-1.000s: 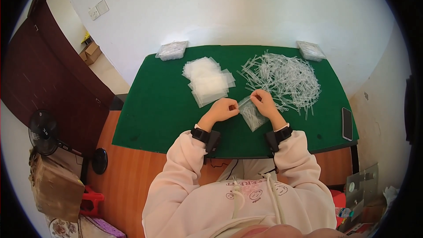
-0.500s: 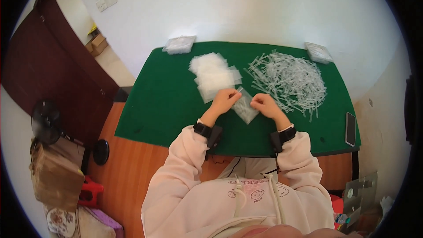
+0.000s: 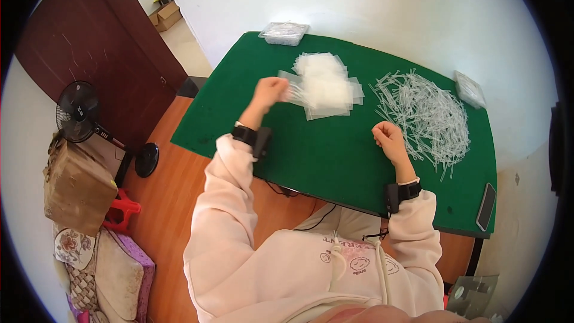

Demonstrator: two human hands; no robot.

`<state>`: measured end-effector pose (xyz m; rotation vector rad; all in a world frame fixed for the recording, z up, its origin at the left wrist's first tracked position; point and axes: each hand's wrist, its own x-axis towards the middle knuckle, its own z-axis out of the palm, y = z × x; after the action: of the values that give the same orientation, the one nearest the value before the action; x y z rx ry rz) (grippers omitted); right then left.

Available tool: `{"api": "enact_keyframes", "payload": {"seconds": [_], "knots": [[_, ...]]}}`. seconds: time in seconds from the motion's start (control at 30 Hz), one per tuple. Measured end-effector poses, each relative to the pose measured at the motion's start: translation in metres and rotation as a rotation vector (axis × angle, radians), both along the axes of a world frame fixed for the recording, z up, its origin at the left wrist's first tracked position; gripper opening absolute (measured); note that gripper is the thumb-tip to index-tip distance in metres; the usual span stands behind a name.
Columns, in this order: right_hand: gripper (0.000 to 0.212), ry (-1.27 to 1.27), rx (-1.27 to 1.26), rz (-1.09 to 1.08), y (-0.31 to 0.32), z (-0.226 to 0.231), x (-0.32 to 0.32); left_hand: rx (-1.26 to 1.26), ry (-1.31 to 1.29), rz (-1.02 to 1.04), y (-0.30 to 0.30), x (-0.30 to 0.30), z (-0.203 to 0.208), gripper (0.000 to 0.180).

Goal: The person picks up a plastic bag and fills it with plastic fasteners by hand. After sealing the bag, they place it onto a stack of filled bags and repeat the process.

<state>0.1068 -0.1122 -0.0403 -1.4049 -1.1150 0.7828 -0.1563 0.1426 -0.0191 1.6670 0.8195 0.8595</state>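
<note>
My left hand (image 3: 272,91) is closed on a small clear plastic bag (image 3: 293,91) with thin clear pieces inside; motion blurs it. The bag is at the left side of a spread stack of flat, empty-looking clear bags (image 3: 330,93), overlapping it in view. Whether the two touch I cannot tell. Over the green cloth, my right hand (image 3: 390,139) has its fingers curled in, and nothing shows between them. Just beyond it, to the right, is a large loose pile of thin clear plastic sticks (image 3: 427,116).
A clear packed box (image 3: 284,33) stands at the table's far left edge, and another clear pack (image 3: 470,90) at the far right. A phone (image 3: 486,206) lies by the right edge of the green-covered table (image 3: 311,155). On the floor at left are a black fan (image 3: 79,110) and a cardboard box (image 3: 81,185).
My left hand has carried the filled bag leftward and away from me, beside the stack of bags. The right hand has let go of it. The whole view has turned toward the left.
</note>
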Motion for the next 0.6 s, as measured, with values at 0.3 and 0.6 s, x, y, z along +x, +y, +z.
{"api": "enact_keyframes", "payload": {"seconds": [0.3, 0.6], "knots": [[0.009, -0.081, -0.017, 0.028, 0.001, -0.004, -0.001, -0.233, -0.099, 0.395, 0.131, -0.094, -0.016, 0.027], [0.009, -0.081, -0.018, 0.025, 0.001, -0.003, -0.004, 0.25, 0.279, 0.809, 0.153, -0.104, -0.026, 0.049]]}}
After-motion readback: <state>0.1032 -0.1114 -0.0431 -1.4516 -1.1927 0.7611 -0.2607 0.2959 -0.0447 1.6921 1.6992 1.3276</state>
